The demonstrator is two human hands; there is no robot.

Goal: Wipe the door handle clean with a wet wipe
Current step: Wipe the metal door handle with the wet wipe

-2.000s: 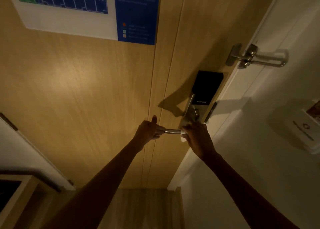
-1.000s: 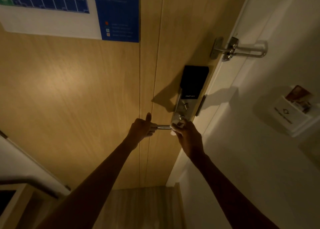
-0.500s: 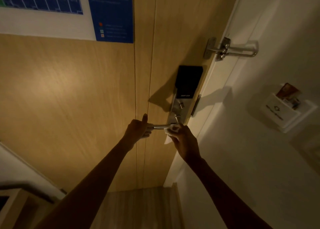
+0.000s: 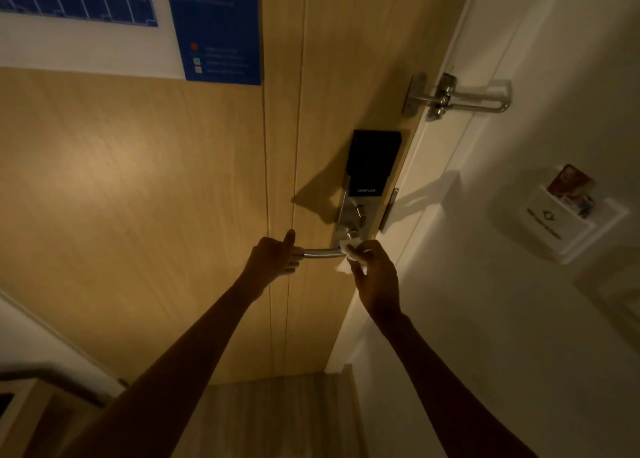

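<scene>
A silver lever door handle [image 4: 322, 252] juts left from a smart lock [image 4: 370, 167] on a light wooden door [image 4: 138, 198]. My left hand [image 4: 273, 255] is closed around the handle's free end, thumb up. My right hand [image 4: 375, 272] pinches a white wet wipe [image 4: 346, 248] against the handle's root by the lock plate. A corner of the wipe hangs below my fingers. The middle of the lever shows bare between my hands.
A metal swing-bar door guard [image 4: 453, 96] spans door and white frame above the lock. A blue and white notice [image 4: 214, 25] hangs at the top left. A wall key-card holder [image 4: 561, 215] with a card sits at the right. Wood floor lies below.
My right hand with the wipe has shifted slightly along the handle near the lock. The left hand keeps its grip on the lever end. The view has drifted so the door fittings sit further left.
</scene>
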